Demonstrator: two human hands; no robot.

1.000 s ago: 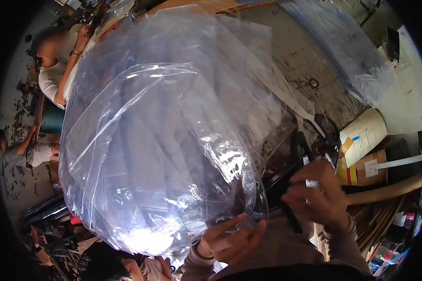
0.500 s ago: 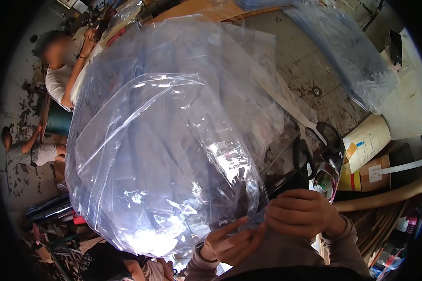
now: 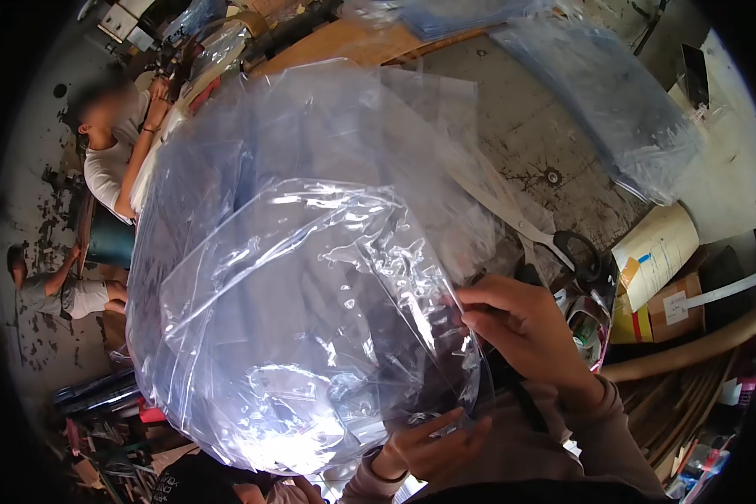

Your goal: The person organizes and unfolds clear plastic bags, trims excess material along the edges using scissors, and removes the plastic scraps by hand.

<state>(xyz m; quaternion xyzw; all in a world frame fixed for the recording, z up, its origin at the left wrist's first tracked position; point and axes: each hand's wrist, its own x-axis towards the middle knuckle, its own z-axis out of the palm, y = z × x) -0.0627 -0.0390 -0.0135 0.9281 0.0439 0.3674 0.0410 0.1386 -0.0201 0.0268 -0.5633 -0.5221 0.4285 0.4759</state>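
A large, glossy clear plastic sheet spreads in layers over the work table in front of me. My right hand is closed at its right edge, thumb and forefinger pinching the film. Lower down, my left hand is closed around the sheet's near corner, its fingertips partly covered by crumpled film. Beyond my right hand lies a pair of scissors with dark handles, its blades pointing away to the upper left and one handle loop partly hidden.
Folded plastic sheets lie at the far right on the worn table. A paper roll and a cardboard box stand at right. Two people work on the left; another person's dark cap shows below.
My right hand has moved up from beside my left hand to the sheet's right edge. My left hand has shifted slightly down, and the sheet's near folds have changed shape.
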